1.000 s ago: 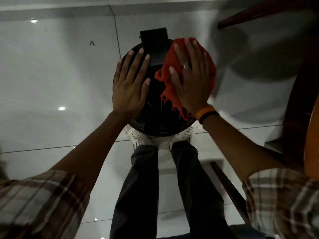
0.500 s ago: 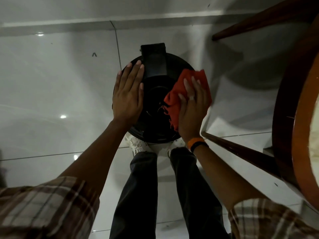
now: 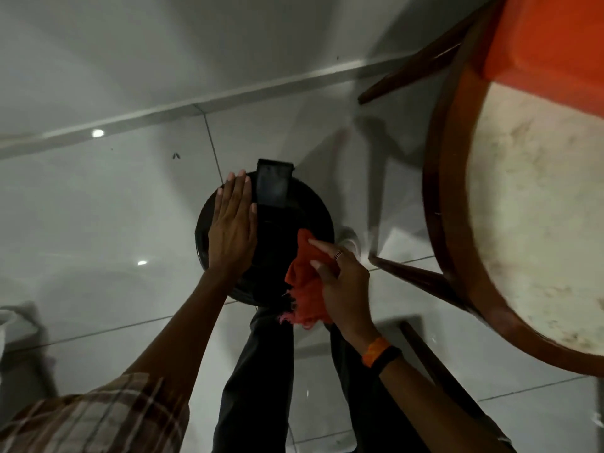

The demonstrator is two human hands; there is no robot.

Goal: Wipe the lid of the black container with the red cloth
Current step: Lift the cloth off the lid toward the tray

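A round black container stands on the floor, seen from above, with its black lid (image 3: 304,210) facing me and a rectangular tab at the far edge. My left hand (image 3: 232,230) lies flat on the lid's left side, fingers together and extended. My right hand (image 3: 340,282) grips the red cloth (image 3: 304,282) at the lid's near right edge. The cloth's frayed end hangs over the rim toward my legs.
A round wooden table (image 3: 444,204) with a pale top fills the right side, its dark legs reaching the floor beside the container. An orange object (image 3: 549,44) sits on the table at the top right. White glossy floor tiles (image 3: 98,207) spread to the left.
My right hand has dragged the red cloth from the lid's far right toward its near right edge. My left hand stays flat on the left side. The view shifted toward the table.
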